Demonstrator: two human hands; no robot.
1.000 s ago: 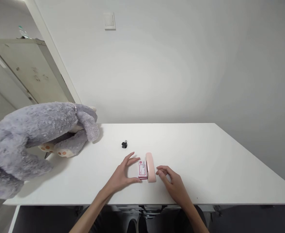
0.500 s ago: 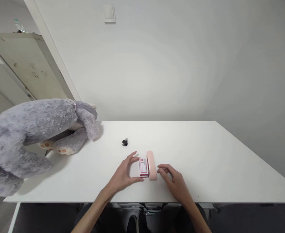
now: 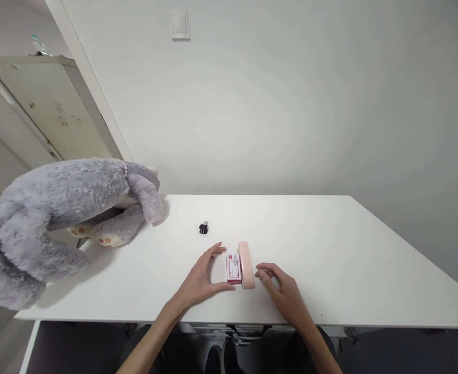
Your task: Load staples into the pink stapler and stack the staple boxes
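Note:
A small white box with red edges and red print [image 3: 233, 269] lies on the white table, with a small silvery strip [image 3: 235, 260] on its top. Against its right side is a smooth, rounded pink object [image 3: 246, 265], which looks like a stapler. My left hand [image 3: 200, 278] is open around the box's left side, its thumb by the near edge and its fingers by the far edge; a gap shows between palm and box. My right hand [image 3: 281, 290] rests just right of the pink object, fingers loosely bent, with nothing visible in them.
A small black object with a light tip [image 3: 203, 228] lies beyond my left hand. A large grey plush toy [image 3: 73, 202] leans over the table's left end. The white table [image 3: 330, 249] meets the wall [image 3: 271, 104] at its far edge.
The whole view has shifted slightly. My left fingers look slightly farther from the box's far edge. The box, the pink object and my right hand keep their places on the table.

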